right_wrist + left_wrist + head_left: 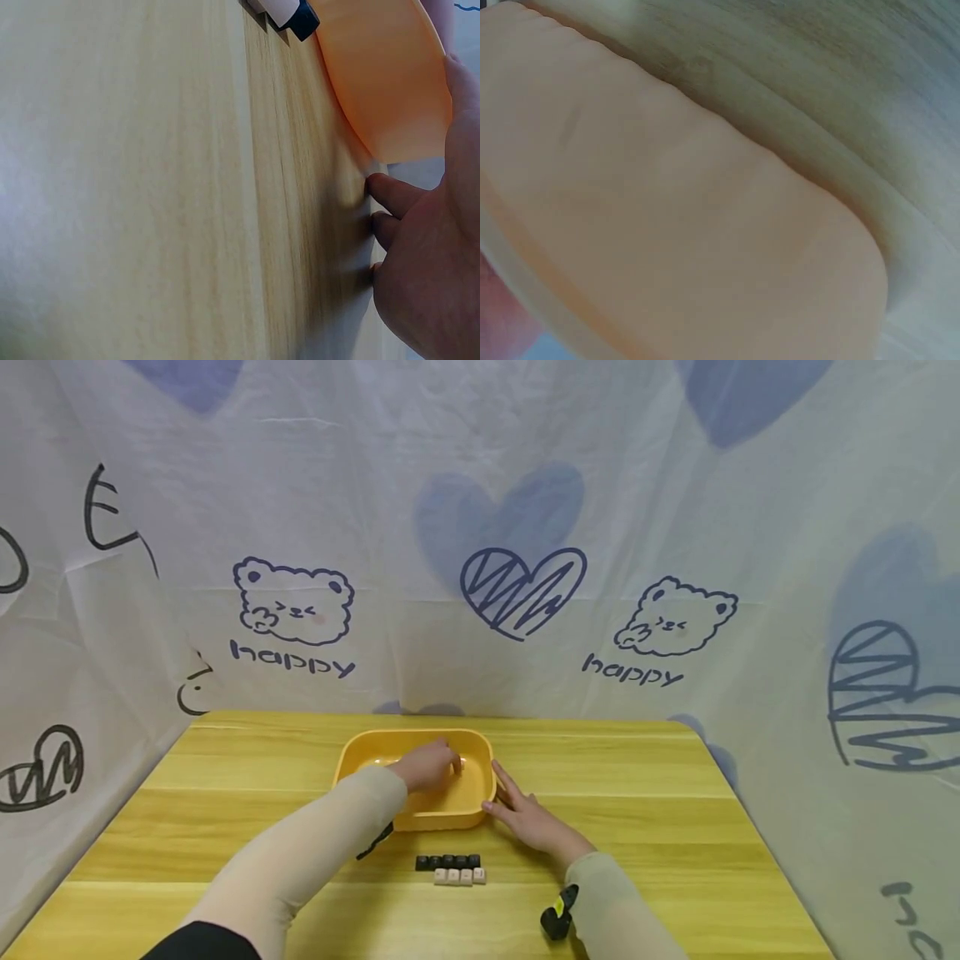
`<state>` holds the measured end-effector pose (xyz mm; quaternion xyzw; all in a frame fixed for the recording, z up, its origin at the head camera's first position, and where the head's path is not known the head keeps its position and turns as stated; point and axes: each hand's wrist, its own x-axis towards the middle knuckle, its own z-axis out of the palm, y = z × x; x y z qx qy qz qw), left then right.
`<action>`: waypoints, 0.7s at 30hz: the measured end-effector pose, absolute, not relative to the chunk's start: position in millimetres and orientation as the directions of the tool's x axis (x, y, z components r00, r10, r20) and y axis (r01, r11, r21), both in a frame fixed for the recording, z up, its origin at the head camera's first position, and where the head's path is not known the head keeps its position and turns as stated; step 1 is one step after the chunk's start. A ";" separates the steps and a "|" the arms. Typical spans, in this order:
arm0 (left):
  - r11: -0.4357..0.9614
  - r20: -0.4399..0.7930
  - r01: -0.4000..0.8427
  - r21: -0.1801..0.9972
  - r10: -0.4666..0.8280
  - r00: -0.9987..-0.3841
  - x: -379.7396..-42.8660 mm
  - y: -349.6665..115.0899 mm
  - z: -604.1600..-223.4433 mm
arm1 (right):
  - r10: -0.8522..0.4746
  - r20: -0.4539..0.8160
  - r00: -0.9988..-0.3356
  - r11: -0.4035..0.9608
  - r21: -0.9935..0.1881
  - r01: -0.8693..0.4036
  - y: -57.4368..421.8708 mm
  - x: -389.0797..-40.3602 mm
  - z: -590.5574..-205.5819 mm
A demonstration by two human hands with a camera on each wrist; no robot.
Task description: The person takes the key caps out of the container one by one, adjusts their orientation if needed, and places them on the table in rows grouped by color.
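Note:
A yellow plastic basin (442, 820) sits on the table. My left hand (429, 765) reaches down inside it, fingers bent toward the basin floor, next to a tiny pale spot; I cannot tell whether the fingertips hold anything. In the left wrist view the basin's outer wall (690, 187) hides nearly all of that hand. My right hand (534, 821) is at the basin's right end, thumb and fingers spread along the wall. In the right wrist view its lower fingers (397, 196) reach down to the tabletop. In front lie a row of black keycaps (447, 862) and a row of pale keycaps (460, 877).
The wooden table (637, 777) extends to both sides of the basin. A white cloth (390, 527) printed with hearts and bears hangs behind it and along the sides. Dark straps with small devices (558, 914) sit at the wrists.

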<state>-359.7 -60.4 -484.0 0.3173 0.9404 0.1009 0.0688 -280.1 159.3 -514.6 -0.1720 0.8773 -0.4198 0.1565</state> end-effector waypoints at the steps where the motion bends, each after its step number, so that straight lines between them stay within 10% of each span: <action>1: 0.784 -0.073 0.576 0.232 0.604 -0.793 -359.4 -60.3 -483.6 | -0.433 -0.131 -0.892 0.588 -0.791 -0.169 159.0 -279.7 -514.5; 21: 0.681 -0.001 0.693 0.238 0.713 -0.701 -356.7 -64.3 -490.5 | -0.434 -0.118 -0.893 0.587 -0.790 -0.181 158.7 -280.0 -514.1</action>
